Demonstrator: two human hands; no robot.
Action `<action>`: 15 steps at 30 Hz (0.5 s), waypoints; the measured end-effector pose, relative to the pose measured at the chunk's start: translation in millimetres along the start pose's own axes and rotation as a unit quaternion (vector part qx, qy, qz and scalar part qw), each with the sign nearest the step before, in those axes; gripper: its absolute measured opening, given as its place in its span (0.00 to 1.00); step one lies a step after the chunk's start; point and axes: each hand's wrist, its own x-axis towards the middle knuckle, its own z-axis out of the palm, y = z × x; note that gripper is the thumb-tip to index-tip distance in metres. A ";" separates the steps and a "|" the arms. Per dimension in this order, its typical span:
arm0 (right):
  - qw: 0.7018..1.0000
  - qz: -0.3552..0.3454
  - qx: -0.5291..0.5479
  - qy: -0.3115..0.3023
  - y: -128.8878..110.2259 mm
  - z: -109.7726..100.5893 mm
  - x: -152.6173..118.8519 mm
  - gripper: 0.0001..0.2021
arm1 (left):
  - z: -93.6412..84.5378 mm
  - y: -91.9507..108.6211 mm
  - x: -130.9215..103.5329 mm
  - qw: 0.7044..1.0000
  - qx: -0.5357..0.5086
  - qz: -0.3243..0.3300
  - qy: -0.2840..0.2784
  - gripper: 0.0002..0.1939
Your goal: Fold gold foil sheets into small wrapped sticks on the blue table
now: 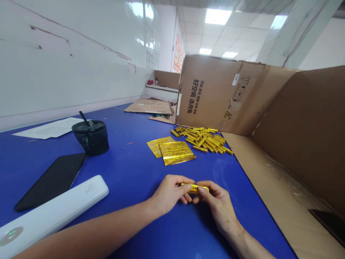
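Note:
Between the fingertips of both hands is a small rolled piece of gold foil (194,188), held lengthwise just above the blue table. My left hand (172,190) pinches its left end, and my right hand (215,199) grips the right end with thumb and fingers. Parts of the roll are covered by the fingers. Beyond the hands lie flat gold foil sheets (177,153), one overlapping another. Behind them, a heap of similar gold foil rolls (205,138) is spread near the table's right edge.
A large cardboard box (210,93) stands behind the heap, its panels running along the right side. To the left are a dark lidded mug (93,138) with a straw, a black phone-like slab (54,178), a long white device (59,205) and white paper (50,128). Flattened cardboard (149,106) lies farther back.

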 end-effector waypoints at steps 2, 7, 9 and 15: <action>1.000 0.003 -0.002 -0.005 -0.1 0.5 -0.1 0.10 | 1.0 -1.8 0.3 1.000 -0.002 -0.002 0.010 0.11; 0.999 0.028 0.018 0.006 1.4 1.9 0.6 0.11 | 2.1 -7.0 0.9 1.000 -0.013 0.003 0.024 0.11; 0.999 0.042 0.012 0.030 3.0 -1.2 3.0 0.13 | 1.1 -9.2 2.0 0.999 -0.035 0.007 0.039 0.14; 0.990 0.069 -0.019 0.124 4.2 -29.0 21.9 0.15 | 0.1 -16.1 7.8 0.996 -0.049 0.002 0.072 0.16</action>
